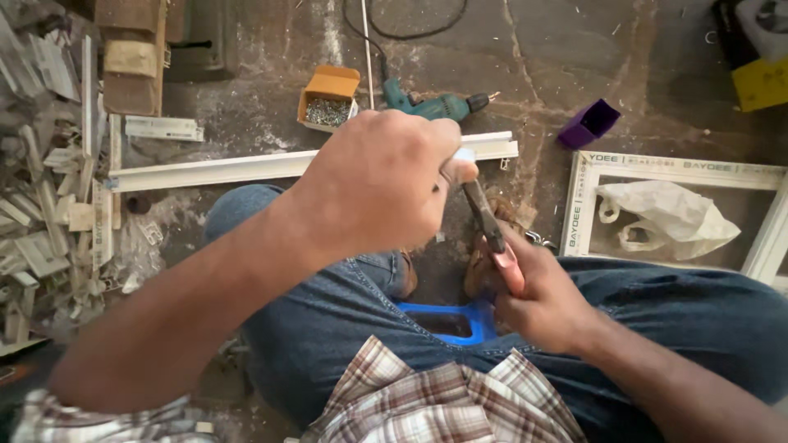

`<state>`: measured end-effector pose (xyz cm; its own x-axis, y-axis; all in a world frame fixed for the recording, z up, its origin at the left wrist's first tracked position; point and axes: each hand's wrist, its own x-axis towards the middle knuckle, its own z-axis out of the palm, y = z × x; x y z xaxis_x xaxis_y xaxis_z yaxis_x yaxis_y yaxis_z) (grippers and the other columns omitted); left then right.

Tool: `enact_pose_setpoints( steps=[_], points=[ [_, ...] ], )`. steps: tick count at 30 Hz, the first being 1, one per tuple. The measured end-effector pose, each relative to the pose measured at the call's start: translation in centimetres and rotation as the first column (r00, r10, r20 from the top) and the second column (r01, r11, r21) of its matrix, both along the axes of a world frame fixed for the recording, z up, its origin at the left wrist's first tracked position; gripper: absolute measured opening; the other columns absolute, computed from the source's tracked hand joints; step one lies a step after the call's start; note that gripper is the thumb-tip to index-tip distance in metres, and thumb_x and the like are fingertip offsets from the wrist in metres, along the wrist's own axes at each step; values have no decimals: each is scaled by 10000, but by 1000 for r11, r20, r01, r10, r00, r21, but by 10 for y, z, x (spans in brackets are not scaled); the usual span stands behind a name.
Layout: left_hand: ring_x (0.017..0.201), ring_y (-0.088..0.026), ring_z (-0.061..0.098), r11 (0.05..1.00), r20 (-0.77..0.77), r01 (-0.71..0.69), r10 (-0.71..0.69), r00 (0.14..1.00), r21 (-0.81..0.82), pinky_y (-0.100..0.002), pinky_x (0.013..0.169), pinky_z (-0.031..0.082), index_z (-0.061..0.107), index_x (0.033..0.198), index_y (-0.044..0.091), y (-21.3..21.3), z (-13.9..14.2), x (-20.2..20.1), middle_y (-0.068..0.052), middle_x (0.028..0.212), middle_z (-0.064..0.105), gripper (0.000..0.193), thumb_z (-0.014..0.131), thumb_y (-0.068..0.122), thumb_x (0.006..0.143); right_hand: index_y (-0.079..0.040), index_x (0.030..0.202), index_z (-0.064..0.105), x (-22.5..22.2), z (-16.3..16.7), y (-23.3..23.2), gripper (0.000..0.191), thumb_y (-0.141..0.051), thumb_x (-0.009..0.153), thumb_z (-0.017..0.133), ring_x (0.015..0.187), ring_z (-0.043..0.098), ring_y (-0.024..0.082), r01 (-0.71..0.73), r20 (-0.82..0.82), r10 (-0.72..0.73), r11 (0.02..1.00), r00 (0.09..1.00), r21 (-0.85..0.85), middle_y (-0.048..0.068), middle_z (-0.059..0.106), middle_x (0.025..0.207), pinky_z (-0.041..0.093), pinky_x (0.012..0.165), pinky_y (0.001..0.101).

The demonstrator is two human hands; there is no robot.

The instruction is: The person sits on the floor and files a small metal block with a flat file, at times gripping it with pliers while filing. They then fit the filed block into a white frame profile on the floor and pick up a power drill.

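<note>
Dark metal pliers (484, 217) with glossy pink plastic grips are seen; rough, dusty concrete floor (558, 66); smooth white plastic profile (246, 168).

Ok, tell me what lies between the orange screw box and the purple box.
In the head view, the teal power drill lies on the floor between the orange screw box and the purple box.

Workshop floor: power drill (435, 105), screw box (328, 97), white profile offcuts (49, 213).

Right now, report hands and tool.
Left hand fisted on small white piece. Right hand gripping pliers. Drill and screw box beyond, untouched.
</note>
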<state>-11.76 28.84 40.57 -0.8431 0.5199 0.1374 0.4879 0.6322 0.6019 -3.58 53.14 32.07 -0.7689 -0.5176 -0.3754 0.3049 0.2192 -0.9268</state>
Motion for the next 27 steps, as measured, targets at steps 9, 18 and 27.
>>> enact_pose_setpoints(
  steps=[9,18,27],
  points=[
    [548,-100,509,863,733,-249,-186,654,441,-281,494,408,714,872,-1,-13,-26,-5,-22,649,605,431,573,373,1032,-28,1064,543,-10,-14,16,280,-8,792,608,717,528,255,-70,-272,143,962,951,264,133,603,824,522,680,386],
    [736,-127,611,395,749,-672,-68,659,626,-254,669,504,684,1065,-5,1,-72,-13,-52,904,699,319,573,291,1016,-16,1314,522,-8,-34,24,590,-39,728,582,972,740,216,242,512,25,860,859,-449,127,703,1068,659,729,339],
    [781,-189,589,461,726,-644,-2,688,611,-305,721,491,605,1149,-67,10,-107,-56,-124,934,629,359,515,279,1113,52,1208,547,-24,-79,11,373,-40,849,506,806,653,231,512,566,-272,797,778,-322,185,708,939,543,730,294]
  ],
)
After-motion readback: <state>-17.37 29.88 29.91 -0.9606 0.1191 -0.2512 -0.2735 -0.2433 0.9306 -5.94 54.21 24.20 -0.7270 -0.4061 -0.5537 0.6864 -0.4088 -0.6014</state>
